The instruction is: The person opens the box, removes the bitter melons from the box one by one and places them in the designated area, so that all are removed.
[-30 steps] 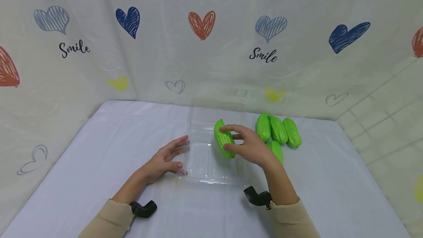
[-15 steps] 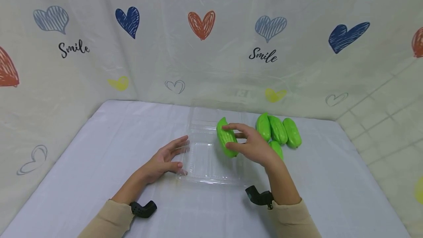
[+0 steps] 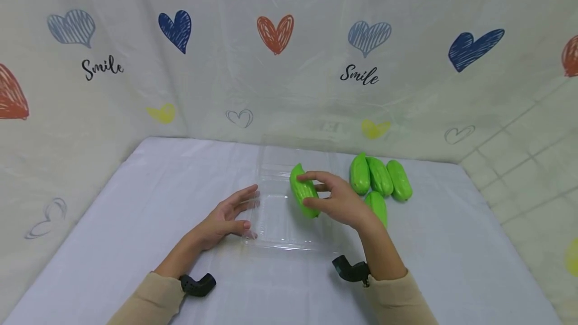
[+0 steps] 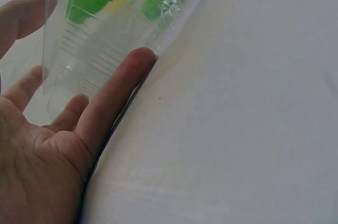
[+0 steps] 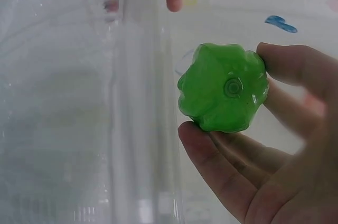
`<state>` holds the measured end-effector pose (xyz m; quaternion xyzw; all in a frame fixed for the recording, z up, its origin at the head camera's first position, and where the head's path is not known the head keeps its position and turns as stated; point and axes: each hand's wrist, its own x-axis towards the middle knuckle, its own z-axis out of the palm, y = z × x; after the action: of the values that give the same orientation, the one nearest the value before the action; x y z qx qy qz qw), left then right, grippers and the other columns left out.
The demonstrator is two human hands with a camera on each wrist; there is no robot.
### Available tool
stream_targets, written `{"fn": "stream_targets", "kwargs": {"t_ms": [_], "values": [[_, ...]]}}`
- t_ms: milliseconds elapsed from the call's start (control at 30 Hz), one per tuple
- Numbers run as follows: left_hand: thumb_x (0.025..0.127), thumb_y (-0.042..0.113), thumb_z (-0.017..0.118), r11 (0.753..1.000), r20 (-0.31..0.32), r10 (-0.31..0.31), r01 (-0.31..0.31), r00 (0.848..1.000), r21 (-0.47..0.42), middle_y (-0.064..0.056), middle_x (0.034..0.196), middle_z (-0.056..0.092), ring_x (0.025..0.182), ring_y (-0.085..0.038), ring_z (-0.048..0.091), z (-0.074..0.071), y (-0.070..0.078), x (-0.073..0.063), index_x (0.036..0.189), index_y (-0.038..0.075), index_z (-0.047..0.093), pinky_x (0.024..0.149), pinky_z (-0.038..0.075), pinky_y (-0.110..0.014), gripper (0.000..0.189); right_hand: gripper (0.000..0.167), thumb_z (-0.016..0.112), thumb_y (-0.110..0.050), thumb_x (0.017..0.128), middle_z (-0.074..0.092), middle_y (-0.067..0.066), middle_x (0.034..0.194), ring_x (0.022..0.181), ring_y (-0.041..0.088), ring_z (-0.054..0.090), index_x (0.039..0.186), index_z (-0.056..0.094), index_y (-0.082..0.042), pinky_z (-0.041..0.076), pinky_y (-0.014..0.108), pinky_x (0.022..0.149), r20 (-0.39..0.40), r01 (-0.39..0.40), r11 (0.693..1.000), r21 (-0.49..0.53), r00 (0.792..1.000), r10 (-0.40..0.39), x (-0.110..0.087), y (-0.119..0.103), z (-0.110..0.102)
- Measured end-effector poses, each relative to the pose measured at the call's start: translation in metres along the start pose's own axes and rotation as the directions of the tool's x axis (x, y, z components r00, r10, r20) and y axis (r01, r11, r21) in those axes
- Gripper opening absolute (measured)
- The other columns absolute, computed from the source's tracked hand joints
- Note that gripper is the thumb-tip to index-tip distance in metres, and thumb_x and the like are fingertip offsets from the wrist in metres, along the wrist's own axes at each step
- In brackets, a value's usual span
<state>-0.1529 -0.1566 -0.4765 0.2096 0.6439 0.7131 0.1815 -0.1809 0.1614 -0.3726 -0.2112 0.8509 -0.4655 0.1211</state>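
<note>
My right hand [image 3: 340,199] pinches a bright green, lengthwise-ridged bitter melon [image 3: 301,192] between thumb and fingers, above the right part of a clear plastic box [image 3: 271,224]. In the right wrist view the bitter melon [image 5: 224,89] shows its lobed end, with fingertips on two sides. The box stands with its lid [image 3: 293,157] folded back toward the wall. At the box's left side my left hand [image 3: 221,222] has its fingers spread and fairly straight, touching the wall. The left wrist view shows the left hand [image 4: 58,145] beside the see-through box wall [image 4: 100,60].
Several more green bitter melons [image 3: 379,177] lie on the white tablecloth [image 3: 451,245] right of the box, one partly hidden behind the right forearm. A curtain [image 3: 307,89] printed with hearts hangs behind the table. Each wrist wears a black camera [image 3: 197,285].
The right hand with the bitter melon first shifted slightly right, then back left and a little lower over the box. My left hand and the box have stayed in place.
</note>
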Motion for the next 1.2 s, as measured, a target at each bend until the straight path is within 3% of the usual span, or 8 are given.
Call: {"fn": "stream_targets", "kwargs": {"t_ms": [533, 1200], "values": [[0.089, -0.002, 0.067, 1.000, 0.001, 0.004, -0.004, 1.000, 0.010, -0.015, 0.166, 0.016, 0.150, -0.039, 0.018, 0.000, 0.000, 0.000, 0.160, 0.011, 0.019, 0.092, 0.054, -0.029, 0.087, 0.047, 0.076, -0.018, 0.087, 0.052, -0.005, 0.145, 0.127, 0.034, 0.055, 0.130, 0.064, -0.031, 0.056, 0.041, 0.081, 0.015, -0.014, 0.999, 0.048, 1.000, 0.013, -0.007, 0.001, 0.001], [0.088, -0.002, 0.068, 1.000, 0.000, -0.002, 0.002, 1.000, 0.003, -0.014, 0.166, 0.016, 0.150, -0.040, 0.018, 0.000, 0.001, 0.001, 0.160, 0.011, 0.019, 0.090, 0.055, -0.032, 0.088, 0.047, 0.076, -0.024, 0.087, 0.053, -0.004, 0.145, 0.132, 0.036, 0.051, 0.132, 0.062, -0.029, 0.052, 0.048, 0.089, -0.017, -0.056, 0.997, 0.050, 0.998, 0.057, -0.016, 0.010, -0.012]]}}
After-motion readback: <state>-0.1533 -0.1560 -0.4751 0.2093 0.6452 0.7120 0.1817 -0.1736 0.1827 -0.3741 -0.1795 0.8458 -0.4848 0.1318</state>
